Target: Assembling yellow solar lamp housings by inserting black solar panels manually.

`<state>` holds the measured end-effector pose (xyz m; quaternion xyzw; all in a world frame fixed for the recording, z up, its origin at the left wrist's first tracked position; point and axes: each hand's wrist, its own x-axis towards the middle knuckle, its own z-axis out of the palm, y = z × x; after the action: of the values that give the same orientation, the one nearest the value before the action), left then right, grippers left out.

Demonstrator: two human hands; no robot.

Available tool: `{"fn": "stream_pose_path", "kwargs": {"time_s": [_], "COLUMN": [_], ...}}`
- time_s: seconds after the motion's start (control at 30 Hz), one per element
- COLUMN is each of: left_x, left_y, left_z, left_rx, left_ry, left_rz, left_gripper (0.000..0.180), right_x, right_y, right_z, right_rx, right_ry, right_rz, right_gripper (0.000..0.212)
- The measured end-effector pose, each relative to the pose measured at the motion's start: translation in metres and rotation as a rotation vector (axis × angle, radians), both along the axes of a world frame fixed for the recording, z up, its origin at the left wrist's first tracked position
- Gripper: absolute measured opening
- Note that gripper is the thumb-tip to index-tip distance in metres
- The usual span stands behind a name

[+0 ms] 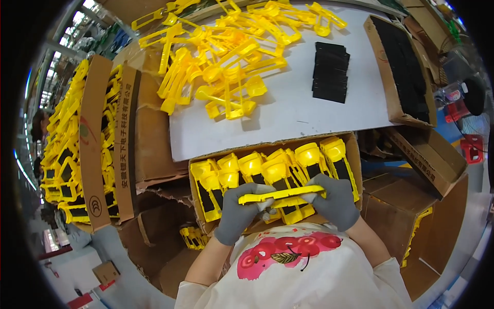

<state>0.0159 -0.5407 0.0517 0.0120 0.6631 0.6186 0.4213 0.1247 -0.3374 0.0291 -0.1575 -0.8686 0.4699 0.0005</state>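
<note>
Gloved in grey, my left hand (232,215) and my right hand (338,203) are closed on the two ends of one yellow plastic frame (283,194). It is held roughly level, edge-on to the view, close to my body. Below and beyond it stands an open cardboard box (356,159) packed with rows of yellow frames (307,154), several with black strips in them. My fingertips are partly hidden by the held frame, and whether it carries a black strip cannot be made out.
A loose heap of yellow frames (226,56) covers the left of the white table (288,116). Black strips (330,72) lie stacked right of it, near a carton of black strips (404,67). Cartons of yellow frames (95,149) stand at left; an open carton (427,154) sits at right.
</note>
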Motion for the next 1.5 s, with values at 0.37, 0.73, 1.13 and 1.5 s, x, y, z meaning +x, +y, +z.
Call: {"fn": "stream_pose_path", "kwargs": {"time_s": [0.37,0.73,1.13,1.5], "left_x": [-0.026,-0.028,-0.03,-0.005], "left_y": [-0.024,-0.044,-0.06,-0.036], "left_z": [0.028,0.026,0.021,0.028], "left_rx": [-0.1,-0.133,0.119,-0.078], "left_ry": [-0.021,0.028,-0.128,1.517], "left_rz": [-0.025,0.015,0.27,-0.411], "left_gripper": [0.018,0.017,0.022,0.025], "right_x": [-0.017,-0.013,-0.024,-0.021], "right_y": [-0.024,-0.033,-0.02,-0.016], "right_z": [0.0,-0.015,0.027,-0.003], "right_rx": [0.008,-0.193,-0.566,-0.21], "right_ry": [0.099,-0.036,-0.15,0.216], "right_rz": [0.07,0.133,0.166,0.012], "right_gripper": [0.03,0.044,0.071,0.048]}}
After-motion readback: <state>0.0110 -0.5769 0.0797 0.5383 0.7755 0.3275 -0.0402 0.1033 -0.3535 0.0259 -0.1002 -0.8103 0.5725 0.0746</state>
